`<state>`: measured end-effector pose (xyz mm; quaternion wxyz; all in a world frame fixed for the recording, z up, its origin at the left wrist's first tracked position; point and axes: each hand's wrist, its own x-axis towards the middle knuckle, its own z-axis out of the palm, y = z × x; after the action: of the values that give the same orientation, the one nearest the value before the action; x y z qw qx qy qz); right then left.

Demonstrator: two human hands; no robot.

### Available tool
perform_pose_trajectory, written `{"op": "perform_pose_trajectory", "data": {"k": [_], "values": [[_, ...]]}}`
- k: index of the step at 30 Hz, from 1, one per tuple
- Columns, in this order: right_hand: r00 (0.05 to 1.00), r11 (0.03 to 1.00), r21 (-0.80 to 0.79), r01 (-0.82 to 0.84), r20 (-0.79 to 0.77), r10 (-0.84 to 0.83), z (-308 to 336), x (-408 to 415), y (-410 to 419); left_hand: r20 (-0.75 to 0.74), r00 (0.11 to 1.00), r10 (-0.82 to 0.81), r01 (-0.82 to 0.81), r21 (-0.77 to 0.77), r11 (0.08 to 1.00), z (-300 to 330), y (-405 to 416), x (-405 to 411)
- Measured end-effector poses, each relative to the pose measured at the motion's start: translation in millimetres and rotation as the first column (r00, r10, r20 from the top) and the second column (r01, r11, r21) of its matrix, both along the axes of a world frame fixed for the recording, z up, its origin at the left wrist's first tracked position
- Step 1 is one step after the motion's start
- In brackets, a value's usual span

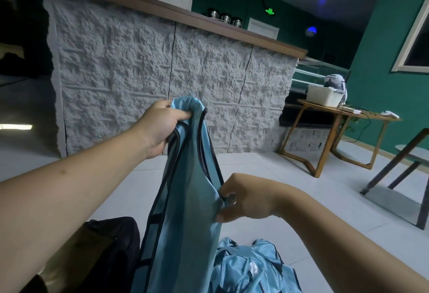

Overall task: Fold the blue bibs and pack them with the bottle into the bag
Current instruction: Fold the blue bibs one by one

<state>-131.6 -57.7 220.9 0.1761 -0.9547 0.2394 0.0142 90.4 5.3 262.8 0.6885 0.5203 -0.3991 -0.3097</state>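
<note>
In the head view, a blue bib [185, 200] is held up in the middle of the frame, hanging from the centre down to the lower edge. Its top is gripped by the left hand [160, 128], fingers curled round the bunched shoulder part. Lower and to the right, its dark-trimmed side edge is pinched by the right hand [241, 197] between thumb and fingertips. More blue bibs [253, 267] are seen crumpled on the floor at the lower centre-right, and a dark bag [111, 246] lies at the lower left, just beside the hanging cloth.

The fabric is judged light, thin and limp, likely to slide and sag, so it is best taken at the bound edges or shoulder straps, where the trim gives firmer purchase.

No bottle can be made out. The bag's opening is hidden by the left forearm and the bib, and the lower hem is cut off by the frame.
</note>
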Motion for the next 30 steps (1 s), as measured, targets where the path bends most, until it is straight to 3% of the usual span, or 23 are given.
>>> {"op": "perform_pose_trajectory", "data": {"k": [2, 5, 8, 13, 17, 20, 25, 30], "values": [[0.991, 0.999, 0.018, 0.037, 0.131, -0.039, -2.6, 0.7, -2.1, -0.04, 0.999, 0.005, -0.005, 0.005, 1.0, -2.4, 0.2, 1.8], [0.888, 0.981, 0.19, 0.02, 0.447, -0.105, -10.0, 4.1, -3.8, -0.065, 0.998, -0.015, 0.015, -0.002, 1.0, -2.9, -0.7, 2.6], [0.838, 0.981, 0.184, -0.058, 0.544, -0.052, -13.8, 9.0, -4.3, -0.051, 0.998, -0.038, 0.038, -0.008, 0.999, -1.8, -1.3, -1.1], [0.971, 0.997, -0.077, 0.004, 0.24, 0.015, -12.1, 14.1, 3.5, -0.042, 0.997, -0.068, 0.067, -0.017, 0.998, -0.9, -1.9, -3.3], [0.991, 0.975, -0.206, 0.086, -0.085, -0.105, -15.1, 12.5, 6.3, -0.044, 0.997, -0.064, 0.063, -0.013, 0.998, -3.3, -2.3, 3.8], [0.99, 0.976, -0.202, 0.08, -0.101, -0.102, -9.8, 6.8, 6.0, -0.021, 0.999, -0.046, 0.047, 0.008, 0.999, -7.4, -2.1, 9.1], [0.96, 0.994, 0.058, 0.088, 0.26, -0.1, 6.2, -5.2, -12.4, -0.093, 0.994, 0.057, -0.058, -0.004, 0.998, -8.8, -2.5, 22.5], [0.78, 0.938, 0.346, -0.008, 0.59, -0.211, 21.8, -15.5, -21.6, -0.055, 0.993, 0.106, -0.107, -0.019, 0.994, -3.8, -1.8, 38.4]]}}
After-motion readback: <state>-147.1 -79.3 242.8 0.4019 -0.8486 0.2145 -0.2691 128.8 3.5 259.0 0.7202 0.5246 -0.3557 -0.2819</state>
